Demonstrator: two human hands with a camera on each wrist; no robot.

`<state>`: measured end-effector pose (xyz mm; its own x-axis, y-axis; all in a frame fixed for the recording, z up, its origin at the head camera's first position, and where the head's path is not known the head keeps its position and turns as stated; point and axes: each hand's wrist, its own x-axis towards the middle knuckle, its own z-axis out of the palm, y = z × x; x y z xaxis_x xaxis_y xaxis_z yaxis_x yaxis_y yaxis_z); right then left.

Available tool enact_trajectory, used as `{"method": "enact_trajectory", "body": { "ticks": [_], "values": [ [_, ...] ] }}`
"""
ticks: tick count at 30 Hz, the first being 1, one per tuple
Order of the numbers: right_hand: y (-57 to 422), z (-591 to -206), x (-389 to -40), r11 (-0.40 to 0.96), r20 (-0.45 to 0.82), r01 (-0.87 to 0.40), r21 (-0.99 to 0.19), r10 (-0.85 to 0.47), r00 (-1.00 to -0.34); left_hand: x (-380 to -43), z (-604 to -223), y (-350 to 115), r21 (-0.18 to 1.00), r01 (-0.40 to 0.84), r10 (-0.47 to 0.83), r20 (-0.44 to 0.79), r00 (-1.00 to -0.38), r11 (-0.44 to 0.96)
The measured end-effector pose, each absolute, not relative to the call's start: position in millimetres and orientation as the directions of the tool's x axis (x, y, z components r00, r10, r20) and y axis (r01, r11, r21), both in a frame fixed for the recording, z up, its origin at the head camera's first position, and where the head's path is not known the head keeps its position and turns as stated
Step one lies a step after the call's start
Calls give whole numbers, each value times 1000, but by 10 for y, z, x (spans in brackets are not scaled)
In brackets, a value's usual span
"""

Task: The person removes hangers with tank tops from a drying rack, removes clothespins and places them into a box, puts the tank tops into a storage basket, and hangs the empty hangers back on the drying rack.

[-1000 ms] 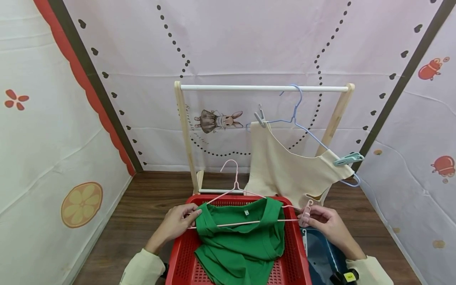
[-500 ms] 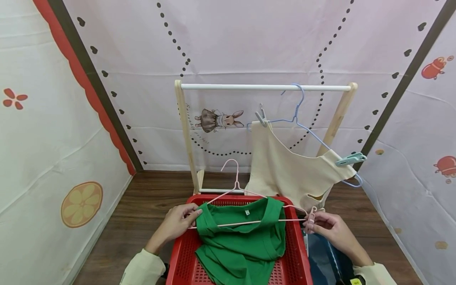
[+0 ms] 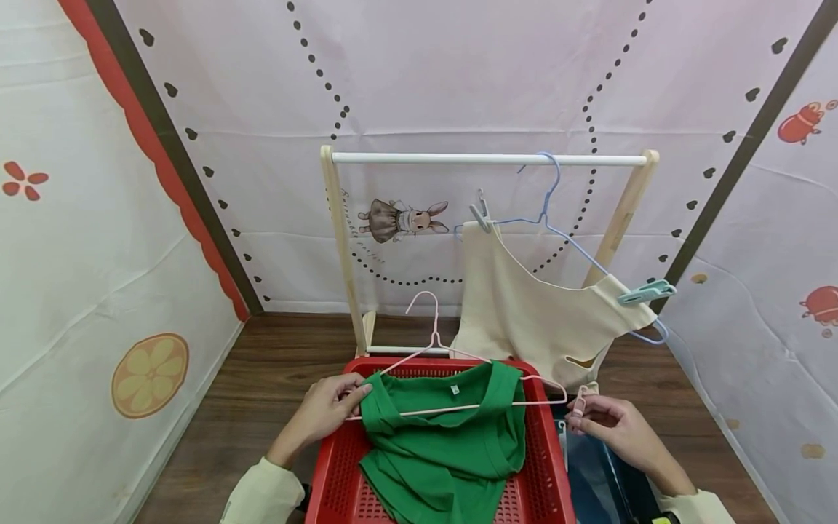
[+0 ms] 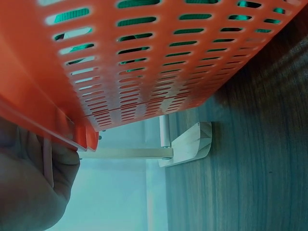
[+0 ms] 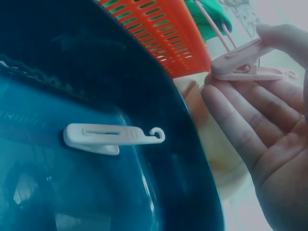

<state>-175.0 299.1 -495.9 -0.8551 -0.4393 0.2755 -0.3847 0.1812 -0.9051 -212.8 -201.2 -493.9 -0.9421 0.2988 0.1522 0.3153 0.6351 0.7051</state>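
A green garment with a wide neck lies over the red basket, threaded on a pink hanger. My left hand pinches the hanger's left end beside the garment's shoulder; in the left wrist view, the pink bar passes between its fingers. To the right, my right hand pinches a pink clothespin between thumb and fingers, just off the hanger's bare right end. Beneath that hand, a white clothespin lies in a blue bin.
Behind the basket stands a wooden rack with a white rail. From it hangs a blue hanger with a cream garment, clipped by a grey clothespin and a teal clothespin. Printed cloth walls surround the dark wood floor.
My right hand has drawn to the right with the pink clothespin, and the hanger's right end now shows apart from it. My left hand and the green garment stay in place.
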Motion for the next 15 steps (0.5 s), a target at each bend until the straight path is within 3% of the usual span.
{"method": "enact_trajectory", "body": {
  "ticks": [15],
  "values": [
    [3077, -4989, -1699, 265, 239, -363, -893, -404, -883, -2126, -4955, -2013, 723, 311, 301, 148, -942, 617]
  ]
}}
